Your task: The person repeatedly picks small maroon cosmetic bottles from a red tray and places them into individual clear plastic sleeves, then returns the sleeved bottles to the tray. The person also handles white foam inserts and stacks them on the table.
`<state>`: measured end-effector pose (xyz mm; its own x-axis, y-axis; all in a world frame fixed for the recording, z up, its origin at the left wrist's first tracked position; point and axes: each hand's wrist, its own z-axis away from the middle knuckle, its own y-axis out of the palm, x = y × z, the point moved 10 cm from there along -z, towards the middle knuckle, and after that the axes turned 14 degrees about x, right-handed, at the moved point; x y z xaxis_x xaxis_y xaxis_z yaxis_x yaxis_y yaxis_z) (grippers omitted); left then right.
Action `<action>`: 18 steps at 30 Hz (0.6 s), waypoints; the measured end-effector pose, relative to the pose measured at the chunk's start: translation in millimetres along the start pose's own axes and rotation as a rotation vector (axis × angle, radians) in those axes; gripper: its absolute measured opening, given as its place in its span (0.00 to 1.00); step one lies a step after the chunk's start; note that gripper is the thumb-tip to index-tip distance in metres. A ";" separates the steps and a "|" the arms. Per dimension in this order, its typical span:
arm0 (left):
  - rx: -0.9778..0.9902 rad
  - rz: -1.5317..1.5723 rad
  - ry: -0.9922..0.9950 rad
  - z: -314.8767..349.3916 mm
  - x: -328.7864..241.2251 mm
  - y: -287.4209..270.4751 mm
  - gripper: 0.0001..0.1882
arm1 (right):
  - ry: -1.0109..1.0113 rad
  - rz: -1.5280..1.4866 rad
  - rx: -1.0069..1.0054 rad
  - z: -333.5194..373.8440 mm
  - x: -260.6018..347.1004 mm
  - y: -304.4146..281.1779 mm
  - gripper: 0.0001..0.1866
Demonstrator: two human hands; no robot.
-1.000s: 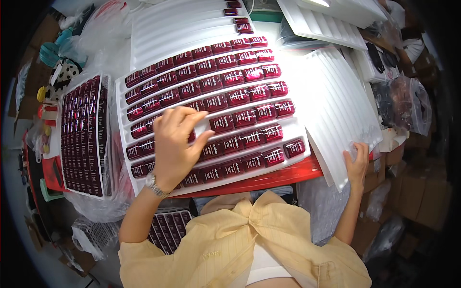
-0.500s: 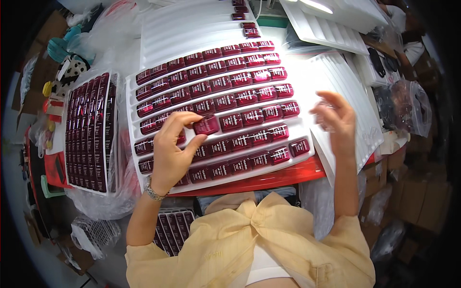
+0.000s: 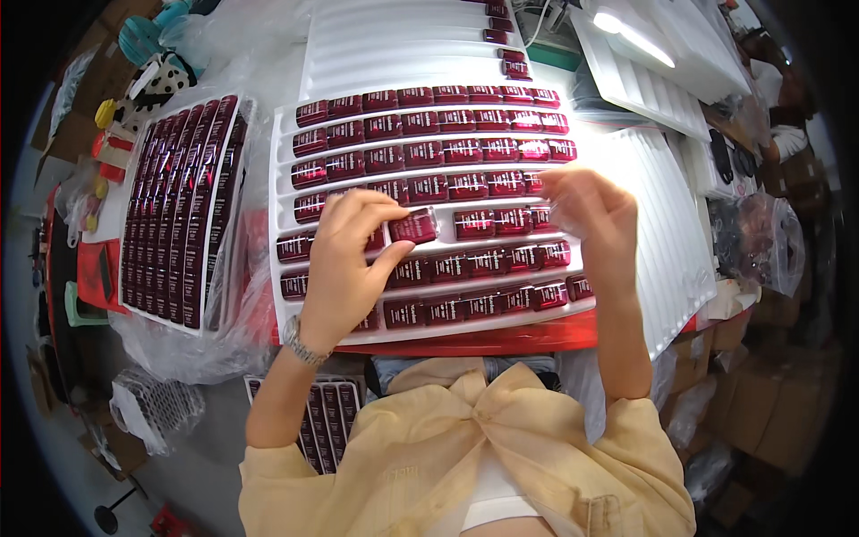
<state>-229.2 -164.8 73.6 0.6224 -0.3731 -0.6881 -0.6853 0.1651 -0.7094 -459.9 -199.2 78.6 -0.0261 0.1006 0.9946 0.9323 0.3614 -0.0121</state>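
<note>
My left hand [image 3: 351,255] pinches a small dark-red rectangular bottle [image 3: 413,225] with white print between thumb and fingers. It holds the bottle over a row of the white ridged tray [image 3: 429,337], beside a gap in that row. Several rows of matching bottles [image 3: 428,188] lie flat in the tray; my left hand and wrist cover some at the left. At the tray's right end is my right hand [image 3: 595,210], raised with bent fingers. Motion smears its fingertips, so whether they hold anything is unclear.
A plastic-wrapped tray of dark-red bottles [image 3: 170,215] stands at the left. Behind, another white tray [image 3: 403,45] holds a few bottles at its right side. White ridged trays [image 3: 658,233] lie at the right under a bright lamp [image 3: 635,40]. Cardboard boxes [image 3: 761,394] sit at the lower right.
The view has shifted, so the trays appear farther right. My right hand has moved left, over the tray's right end. My left hand still holds the bottle near the same row.
</note>
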 end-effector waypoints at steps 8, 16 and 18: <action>0.133 -0.238 0.047 -7.4 -11.0 17.2 0.21 | 0.173 -0.791 0.013 -0.2 -57.7 -6.1 0.14; -0.006 -0.111 0.048 16.3 0.8 -18.5 0.18 | 0.094 -0.287 0.057 -12.8 -28.6 39.8 0.07; -0.029 0.134 0.013 15.6 -9.7 -9.6 0.19 | 0.060 -0.447 0.110 -16.1 -18.1 65.8 0.08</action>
<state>-222.8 -148.5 84.6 0.5198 -0.3616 -0.7740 -0.7727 0.1873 -0.6065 -392.2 -192.2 61.4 -0.3929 -0.1397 0.9089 0.7907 0.4533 0.4115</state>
